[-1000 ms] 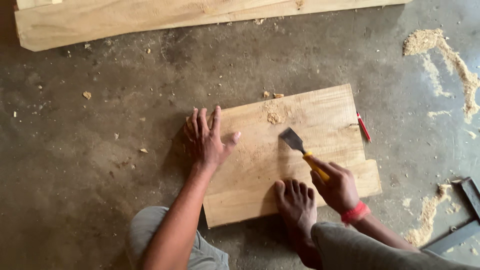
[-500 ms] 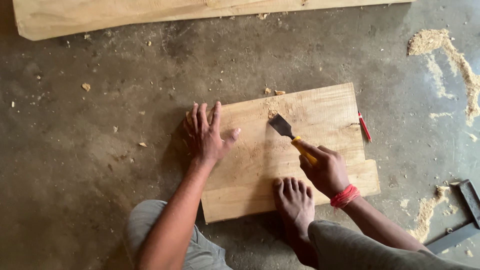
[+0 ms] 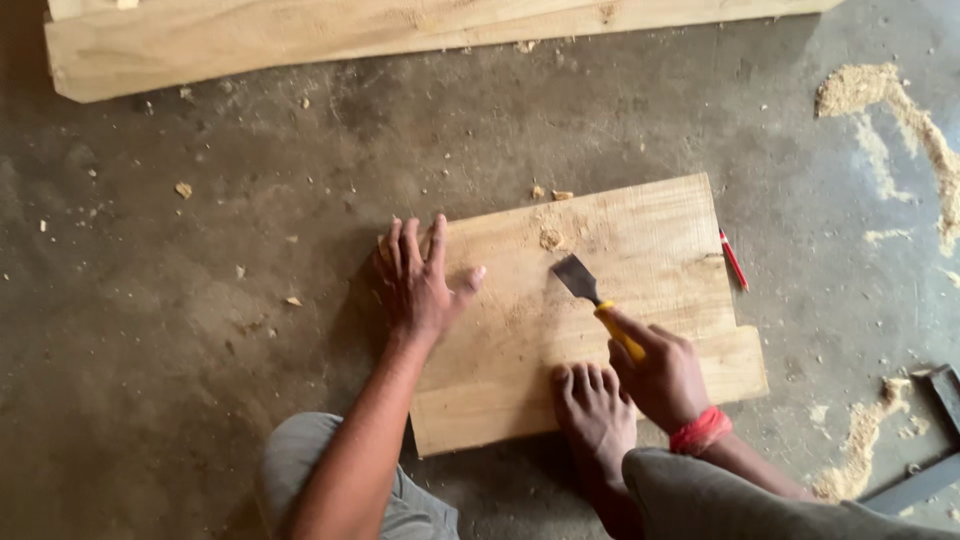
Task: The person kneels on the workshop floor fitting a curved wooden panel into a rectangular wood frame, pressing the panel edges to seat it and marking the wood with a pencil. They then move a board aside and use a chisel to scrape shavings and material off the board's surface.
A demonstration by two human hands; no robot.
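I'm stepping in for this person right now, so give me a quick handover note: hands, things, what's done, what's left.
Left hand: flat, pressing the left edge of the pale notched wooden board on the concrete floor.
Right hand: shut on the yellow-handled flat chisel, blade on the board.
A bare foot pins the near edge.
Done: small chip pile on the board.
Left: cannot tell how much cutting remains.

A pale wooden board [image 3: 600, 300] lies flat on the floor. A chisel [image 3: 597, 303] with yellow handle rests its blade on it, tilted.
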